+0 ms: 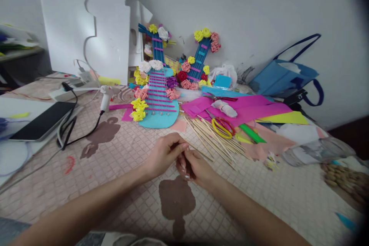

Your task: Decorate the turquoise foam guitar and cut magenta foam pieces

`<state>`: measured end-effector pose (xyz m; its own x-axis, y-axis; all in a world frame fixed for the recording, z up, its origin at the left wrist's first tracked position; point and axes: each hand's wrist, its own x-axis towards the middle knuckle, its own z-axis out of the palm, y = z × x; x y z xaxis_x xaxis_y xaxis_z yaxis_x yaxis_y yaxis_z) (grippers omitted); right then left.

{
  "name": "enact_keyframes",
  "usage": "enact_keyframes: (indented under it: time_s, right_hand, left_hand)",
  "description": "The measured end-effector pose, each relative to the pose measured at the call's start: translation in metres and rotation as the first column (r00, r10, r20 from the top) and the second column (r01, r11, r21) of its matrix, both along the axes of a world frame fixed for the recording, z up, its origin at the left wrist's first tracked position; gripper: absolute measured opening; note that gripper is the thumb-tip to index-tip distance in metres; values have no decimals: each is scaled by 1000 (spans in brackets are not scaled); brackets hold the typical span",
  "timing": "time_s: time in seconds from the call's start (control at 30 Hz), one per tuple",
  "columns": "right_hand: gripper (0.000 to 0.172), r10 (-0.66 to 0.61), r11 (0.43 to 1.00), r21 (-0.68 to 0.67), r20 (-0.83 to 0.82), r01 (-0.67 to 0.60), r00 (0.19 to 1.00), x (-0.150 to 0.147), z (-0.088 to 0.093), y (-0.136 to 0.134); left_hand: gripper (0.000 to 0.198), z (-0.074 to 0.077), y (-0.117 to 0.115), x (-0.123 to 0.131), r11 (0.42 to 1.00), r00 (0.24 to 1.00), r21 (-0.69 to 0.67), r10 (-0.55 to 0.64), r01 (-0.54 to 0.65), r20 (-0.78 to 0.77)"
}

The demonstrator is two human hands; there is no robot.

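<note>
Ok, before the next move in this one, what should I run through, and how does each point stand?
1. Both hands in view: ok. The left hand and right hand meet fingertip to fingertip over the table.
2. What the fingertips pinch: cannot tell; it is too small and hidden.
3. Supply close by: ok. The wooden sticks lie just beyond the right hand.
4. Blades away from the hands: ok. The scissors rest on the sticks, apart from both hands.
5. Glue gun out of the way: ok, far off to the left. Whether it is hot: cannot tell.
</note>
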<state>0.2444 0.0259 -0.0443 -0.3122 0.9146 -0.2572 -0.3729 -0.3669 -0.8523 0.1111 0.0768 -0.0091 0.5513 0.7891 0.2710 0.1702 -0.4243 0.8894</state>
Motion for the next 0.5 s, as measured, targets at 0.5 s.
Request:
enact_keyframes:
  time_s: [0.5]
  right_hand:
    - [69, -31, 999, -7, 65, 31, 997, -8, 1, -6]
  left_hand:
    - [20, -12, -6, 1, 980, 992, 169, 116, -107, -43]
